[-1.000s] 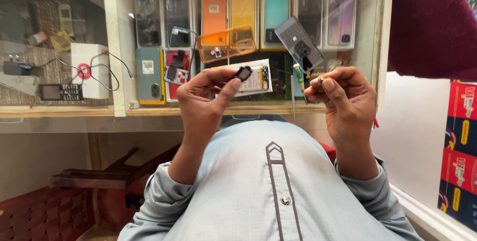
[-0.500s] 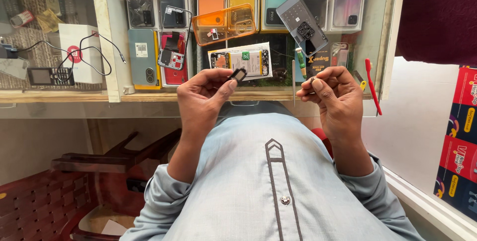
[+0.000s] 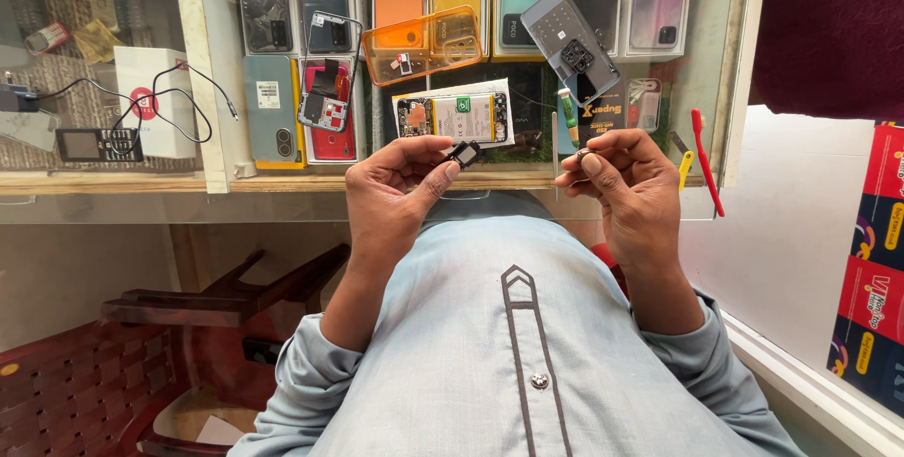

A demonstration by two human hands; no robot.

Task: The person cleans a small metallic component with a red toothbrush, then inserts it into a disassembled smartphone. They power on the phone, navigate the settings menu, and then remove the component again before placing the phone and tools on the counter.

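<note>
Shirt front nearest the camera: pale blue cloth with a dark stitched placket and one button, both forearms rising from it toward the glass.

Left hand raised at chest height, thumb and forefinger pinched on a small black square component. It is held by its edges at the very fingertips, tilted up toward the eyes; my reading is that the grip keeps its face clear for looking at.

Right hand level with the left, well apart from it, fingers curled in and thumb pressed against the forefinger on a tiny dark-and-metal piece. Too small to tell what it is. Both hands grasping, neither slack.

Beyond the fingertips, on the glass table: an opened phone lying with battery and board exposed, just beyond the left hand's part. An orange clear case sits above it, a grey back cover tilted to the right. A red brush lies at the right edge, near the right hand.

Further left, a red phone with a lifted frame, a white box with a black cable looped over it, a small keypad handset. Under the glass at the far edge, a row of phone back covers in several colours.
</note>
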